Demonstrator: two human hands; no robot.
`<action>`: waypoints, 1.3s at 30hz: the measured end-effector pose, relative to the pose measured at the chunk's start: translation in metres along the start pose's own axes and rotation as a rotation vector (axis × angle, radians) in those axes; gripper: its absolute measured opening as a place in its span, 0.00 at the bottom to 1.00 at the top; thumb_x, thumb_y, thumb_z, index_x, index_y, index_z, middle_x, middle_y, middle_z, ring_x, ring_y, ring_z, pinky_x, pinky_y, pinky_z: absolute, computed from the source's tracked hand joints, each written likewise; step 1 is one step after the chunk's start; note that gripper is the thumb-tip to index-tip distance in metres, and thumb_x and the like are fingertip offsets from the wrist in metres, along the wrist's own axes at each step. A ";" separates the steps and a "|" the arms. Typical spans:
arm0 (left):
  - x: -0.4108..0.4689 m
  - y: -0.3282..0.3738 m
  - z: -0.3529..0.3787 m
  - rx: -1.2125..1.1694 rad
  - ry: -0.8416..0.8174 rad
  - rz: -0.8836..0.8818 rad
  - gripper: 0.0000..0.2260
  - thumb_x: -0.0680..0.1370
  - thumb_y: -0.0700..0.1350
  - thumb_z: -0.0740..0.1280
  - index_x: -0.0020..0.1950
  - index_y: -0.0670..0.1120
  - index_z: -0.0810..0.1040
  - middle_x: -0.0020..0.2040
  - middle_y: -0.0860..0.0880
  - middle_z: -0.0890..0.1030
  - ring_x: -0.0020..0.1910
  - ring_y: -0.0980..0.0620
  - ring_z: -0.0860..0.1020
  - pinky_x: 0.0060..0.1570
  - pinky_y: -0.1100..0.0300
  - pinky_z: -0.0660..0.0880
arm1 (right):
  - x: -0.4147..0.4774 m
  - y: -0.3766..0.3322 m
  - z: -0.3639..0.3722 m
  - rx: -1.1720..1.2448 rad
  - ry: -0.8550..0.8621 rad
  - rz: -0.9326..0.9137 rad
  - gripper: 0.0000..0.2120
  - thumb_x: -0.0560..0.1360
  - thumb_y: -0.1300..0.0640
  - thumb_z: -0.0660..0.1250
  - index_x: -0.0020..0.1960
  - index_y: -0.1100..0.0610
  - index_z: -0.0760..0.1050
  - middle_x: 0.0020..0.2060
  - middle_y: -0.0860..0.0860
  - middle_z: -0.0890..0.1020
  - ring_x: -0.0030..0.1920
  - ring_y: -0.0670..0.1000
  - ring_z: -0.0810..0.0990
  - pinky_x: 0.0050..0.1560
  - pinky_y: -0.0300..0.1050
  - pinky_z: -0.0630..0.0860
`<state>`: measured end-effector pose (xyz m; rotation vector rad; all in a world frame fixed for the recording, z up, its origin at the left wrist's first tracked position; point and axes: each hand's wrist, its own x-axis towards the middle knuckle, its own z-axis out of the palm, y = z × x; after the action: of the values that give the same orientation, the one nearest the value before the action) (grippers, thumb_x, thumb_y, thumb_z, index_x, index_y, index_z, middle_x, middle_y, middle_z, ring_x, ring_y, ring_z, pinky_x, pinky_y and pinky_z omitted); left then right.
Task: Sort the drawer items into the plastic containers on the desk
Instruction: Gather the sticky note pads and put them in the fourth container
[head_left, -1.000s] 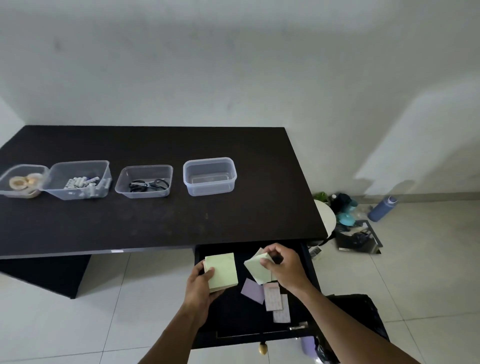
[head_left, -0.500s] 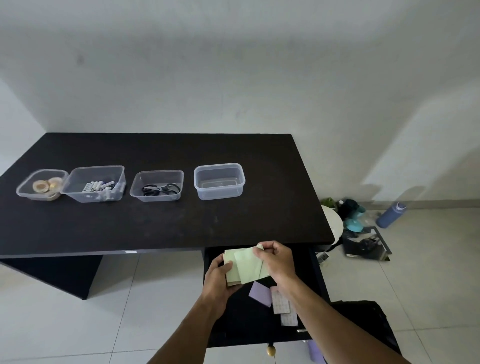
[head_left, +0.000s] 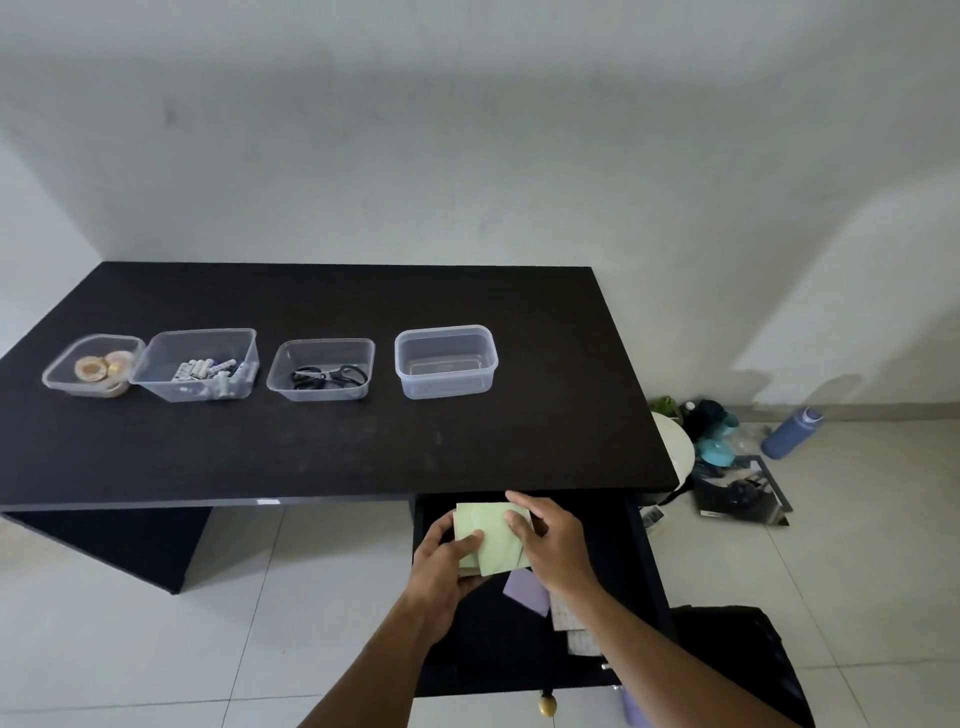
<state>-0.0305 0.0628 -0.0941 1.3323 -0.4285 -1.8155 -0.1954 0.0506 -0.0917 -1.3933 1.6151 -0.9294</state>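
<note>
Your left hand (head_left: 441, 569) grips the green note pads (head_left: 493, 543) above the drawer (head_left: 613, 561), your right hand (head_left: 553, 545) pinching the top one. Gathering looks done; carry them to the empty container (head_left: 447, 382) ahead of your fingers.

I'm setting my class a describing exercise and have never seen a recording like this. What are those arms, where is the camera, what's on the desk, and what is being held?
There is no machine here: the two grips are a person's bare hands. The camera sits on that person's head, looking forward and down. On the dark desk, clear tubs in a row hold tape rolls, what look like batteries, and scissors. The empty container ends the row on the right. Below the desk's front edge a drawer is pulled open. Over it the left grip holds a stack of green notes, thumb on top, and the right grip pinches them from the other side. A purple note lies in the drawer.
</note>
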 end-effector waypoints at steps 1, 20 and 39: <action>0.000 0.000 0.001 -0.007 0.004 -0.002 0.18 0.79 0.37 0.68 0.68 0.49 0.74 0.61 0.41 0.81 0.58 0.38 0.81 0.52 0.44 0.82 | 0.000 0.001 0.000 0.026 -0.017 0.016 0.15 0.79 0.53 0.69 0.65 0.51 0.79 0.57 0.43 0.81 0.59 0.42 0.79 0.62 0.46 0.78; -0.004 0.006 0.009 0.094 -0.126 0.002 0.21 0.84 0.39 0.59 0.72 0.60 0.72 0.67 0.45 0.74 0.62 0.40 0.79 0.59 0.41 0.79 | -0.006 0.007 0.023 0.179 0.145 0.170 0.21 0.77 0.50 0.70 0.69 0.48 0.75 0.59 0.49 0.81 0.55 0.49 0.82 0.51 0.52 0.83; 0.005 0.011 0.005 0.066 -0.143 0.020 0.21 0.82 0.34 0.58 0.67 0.57 0.75 0.67 0.43 0.74 0.62 0.38 0.78 0.50 0.47 0.82 | 0.009 0.038 -0.009 0.286 0.111 0.350 0.15 0.84 0.46 0.55 0.62 0.49 0.77 0.52 0.52 0.83 0.39 0.47 0.79 0.34 0.37 0.75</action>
<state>-0.0306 0.0512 -0.0876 1.2418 -0.5807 -1.9015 -0.2195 0.0467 -0.1230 -0.8446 1.6630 -0.9914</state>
